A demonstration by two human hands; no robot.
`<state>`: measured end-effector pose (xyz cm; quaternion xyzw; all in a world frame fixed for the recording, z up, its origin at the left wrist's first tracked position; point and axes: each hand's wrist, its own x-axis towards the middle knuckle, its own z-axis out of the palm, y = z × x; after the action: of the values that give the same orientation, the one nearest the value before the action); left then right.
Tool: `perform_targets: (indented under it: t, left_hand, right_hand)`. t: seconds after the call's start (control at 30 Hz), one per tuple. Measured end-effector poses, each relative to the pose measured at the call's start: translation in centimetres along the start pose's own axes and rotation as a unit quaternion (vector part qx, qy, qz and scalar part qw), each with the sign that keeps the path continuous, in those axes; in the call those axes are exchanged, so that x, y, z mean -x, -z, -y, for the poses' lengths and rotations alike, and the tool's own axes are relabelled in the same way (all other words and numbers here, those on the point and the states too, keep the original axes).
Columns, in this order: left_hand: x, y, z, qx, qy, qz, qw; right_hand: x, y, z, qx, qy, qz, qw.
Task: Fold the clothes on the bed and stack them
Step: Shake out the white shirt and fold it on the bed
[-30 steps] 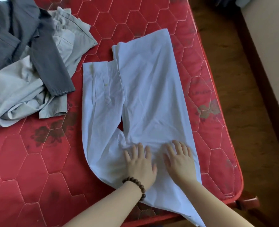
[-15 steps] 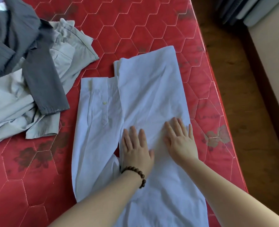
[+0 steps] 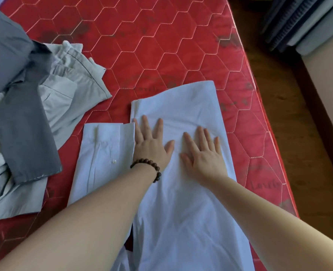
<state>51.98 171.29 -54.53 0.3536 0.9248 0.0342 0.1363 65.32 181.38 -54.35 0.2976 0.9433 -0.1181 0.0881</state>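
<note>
Left hand [image 3: 152, 143] and right hand [image 3: 204, 153] press flat, fingers straight, on the folded white cotton shirt [image 3: 181, 202] at frame centre; grey crumpled clothes [image 3: 35, 114] lie upper left on the red quilted mattress [image 3: 161, 45].

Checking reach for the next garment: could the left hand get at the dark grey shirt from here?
Probably yes: the left hand lies open on the white shirt, and only bare red mattress separates it from the dark grey shirt.

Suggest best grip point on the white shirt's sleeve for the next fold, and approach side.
Probably the cuff end of the sleeve on the white shirt. It lies flat beside the body panel, its far edge bare on the red mattress. Come from the left, where the sleeve's outer edge is exposed; pinch both cuff corners. Left hand and right hand press flat on the body now.
</note>
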Motion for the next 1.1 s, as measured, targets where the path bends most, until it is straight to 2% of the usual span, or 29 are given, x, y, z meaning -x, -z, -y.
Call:
perform_targets:
  t: [0.3,0.43,0.67,0.77,0.97,1.1]
  left_hand:
    - [-3.0,-1.1,1.1,-0.019,0.033,-0.071,0.997]
    - [-3.2,-1.3,1.2,-0.01,0.031,-0.084,0.996]
    - [-3.3,-0.8,1.3,0.008,0.001,-0.109,0.994]
    - [-1.6,0.1,0.5,-0.029,-0.013,-0.063,0.998]
    - [10.0,-1.2,-3.9,-0.04,-0.126,0.054,0.99]
    - [15.7,-3.2,-3.1,-0.049,-0.125,0.059,0.989]
  right_hand:
    - [-8.7,1.8,-1.8,0.02,-0.053,-0.019,0.998]
    - [-8.5,1.2,-1.8,0.025,-0.053,-0.056,0.997]
    - [-5.3,1.3,-0.8,0.003,-0.063,-0.026,0.998]
    - [-0.2,-0.1,0.4,-0.004,-0.034,-0.021,0.999]
    - [8.7,-2.4,1.9,0.012,-0.047,0.015,0.999]
    - [14.8,-4.6,2.8,0.003,-0.072,-0.018,0.997]
